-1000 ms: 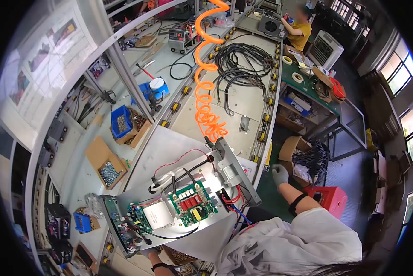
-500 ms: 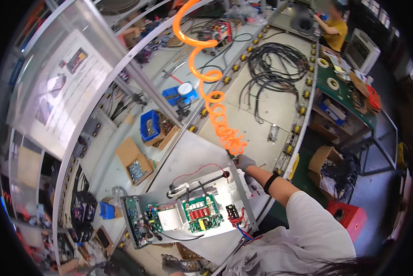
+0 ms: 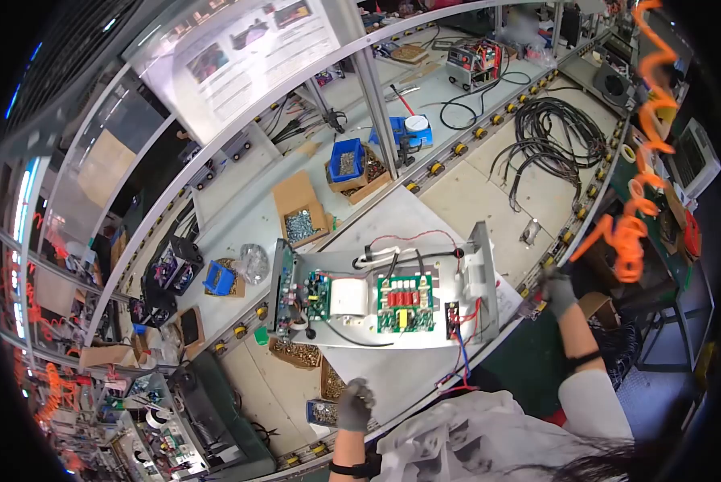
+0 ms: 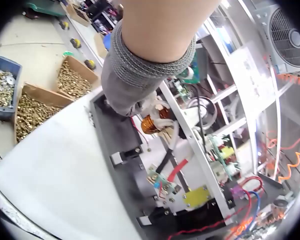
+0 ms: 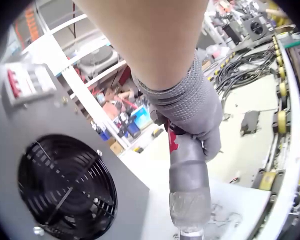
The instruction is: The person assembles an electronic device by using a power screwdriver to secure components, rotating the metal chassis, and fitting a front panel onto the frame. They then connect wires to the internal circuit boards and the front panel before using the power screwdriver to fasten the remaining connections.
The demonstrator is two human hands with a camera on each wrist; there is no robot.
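Note:
My gloved right hand [image 3: 559,293] is out past the right side of an open metal chassis [image 3: 490,301]. In the right wrist view this hand [image 5: 200,117] grips a grey air screwdriver [image 5: 190,182], its tip pointing down. A black fan grille [image 5: 67,185] on a grey panel is beside it. The chassis carries a green circuit board [image 3: 405,305], a white block [image 3: 349,296] and red and blue wires. My gloved left hand [image 3: 356,406] is in front of the chassis, near small boxes of screws [image 3: 322,412]; whether its fingers hold something I cannot tell.
A coiled orange hose [image 3: 634,201] hangs at the right. Looped black cables [image 3: 561,132] lie farther along the roller line. Behind the chassis are a cardboard box of screws [image 3: 300,225] and blue bins [image 3: 346,161]. A metal post [image 3: 374,112] rises behind them.
My right hand reached to the hose end beside the chassis, then moved right, and the orange hose shifted with it. My left hand came up into fuller view. The head view turned left.

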